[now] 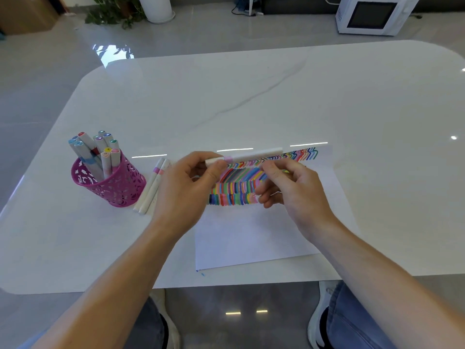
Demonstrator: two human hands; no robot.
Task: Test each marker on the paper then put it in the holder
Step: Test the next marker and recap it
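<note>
Jeans (pixel 352 323) and white shoes (pixel 319 321) at bottom edge, under the worktop (pixel 276 96) rim. Both forearms reach in over the paper (pixel 251 235). Left grip (pixel 191 182) pinches a white marker (pixel 254 155) at its pink-banded end. The marker lies level, raised over the far edge of the paper. Right grip (pixel 284 187) has its fingers curled just below the barrel; cannot tell if it holds anything. Far half of the paper is filled with rows of coloured strokes.

Pink perforated holder (pixel 118 187) stands left of the paper, about ten markers upright in it, caps up. Loose markers (pixel 151 187) lie flat on the worktop, touching the holder's right side. Microwave (pixel 370 16) and plant pot (pixel 156 8) sit on the floor beyond.
</note>
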